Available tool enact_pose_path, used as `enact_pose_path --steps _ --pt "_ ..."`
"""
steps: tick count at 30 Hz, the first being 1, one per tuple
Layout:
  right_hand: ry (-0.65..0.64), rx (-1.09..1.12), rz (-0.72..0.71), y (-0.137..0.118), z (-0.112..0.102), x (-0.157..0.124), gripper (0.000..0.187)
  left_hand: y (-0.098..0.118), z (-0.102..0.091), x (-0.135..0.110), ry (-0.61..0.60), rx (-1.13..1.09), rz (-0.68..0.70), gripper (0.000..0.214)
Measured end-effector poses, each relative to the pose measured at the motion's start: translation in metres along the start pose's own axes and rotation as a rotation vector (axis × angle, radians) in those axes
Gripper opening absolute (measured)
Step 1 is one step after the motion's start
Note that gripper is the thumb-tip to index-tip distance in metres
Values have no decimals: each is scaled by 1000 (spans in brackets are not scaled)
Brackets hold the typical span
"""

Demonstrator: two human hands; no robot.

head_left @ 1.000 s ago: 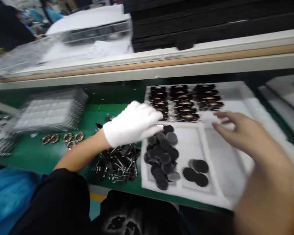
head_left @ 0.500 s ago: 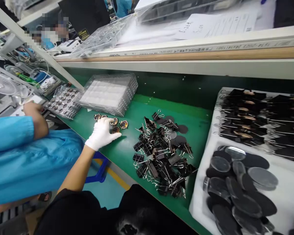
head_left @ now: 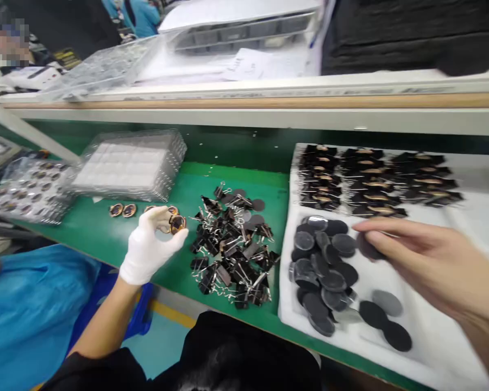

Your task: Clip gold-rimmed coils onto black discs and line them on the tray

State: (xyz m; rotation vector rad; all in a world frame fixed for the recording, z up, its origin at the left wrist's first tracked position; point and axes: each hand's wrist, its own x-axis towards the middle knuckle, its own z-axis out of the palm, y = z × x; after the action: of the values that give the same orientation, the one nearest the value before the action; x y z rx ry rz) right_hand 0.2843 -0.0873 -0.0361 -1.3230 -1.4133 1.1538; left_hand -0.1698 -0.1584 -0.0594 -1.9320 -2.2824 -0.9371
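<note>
My left hand (head_left: 149,250), in a white glove, pinches a round gold-rimmed watch case (head_left: 178,224) between thumb and fingers, just above the green bench. Beside it, other gold-rimmed watch cases (head_left: 129,210) lie on the bench, some partly covered by the glove. My bare right hand (head_left: 427,258) grips a dark round disc (head_left: 368,247) by its edge over the white foam tray (head_left: 427,336). Below and left of that hand, clear and black discs (head_left: 332,279) lie in a loose heap. Separate dark discs (head_left: 396,335) rest nearer the front of the tray.
A pile of black binder clips (head_left: 232,250) covers the bench's middle. Rows of clipped pieces (head_left: 367,182) fill the tray's back. Stacked clear trays (head_left: 126,165) stand at the left. A shelf edge (head_left: 244,117) spans above. A co-worker's blue sleeve (head_left: 32,298) is at lower left.
The view has swung right. My left hand has lifted a watch case from the group on the bench. My right hand has come into view holding a dark disc.
</note>
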Motion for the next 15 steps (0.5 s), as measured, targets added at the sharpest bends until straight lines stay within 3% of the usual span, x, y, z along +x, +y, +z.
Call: enact_pose_path --steps 4,6,8,12,15 --pt "-120 183 160 -25 41 10 32 77 14 20 -218 -211 333 66" --pt "-187 247 169 -30 51 9 36 115 30 33 -326 -251 488 61" --pt "-164 292 111 -30 56 4 33 146 47 44 -374 -270 615 58" --pt "90 223 -295 -22 58 -4 22 180 70 54 -373 -351 748 60" --pt "85 -3 -677 -17 54 -7 43 186 74 54 -400 -445 740 67"
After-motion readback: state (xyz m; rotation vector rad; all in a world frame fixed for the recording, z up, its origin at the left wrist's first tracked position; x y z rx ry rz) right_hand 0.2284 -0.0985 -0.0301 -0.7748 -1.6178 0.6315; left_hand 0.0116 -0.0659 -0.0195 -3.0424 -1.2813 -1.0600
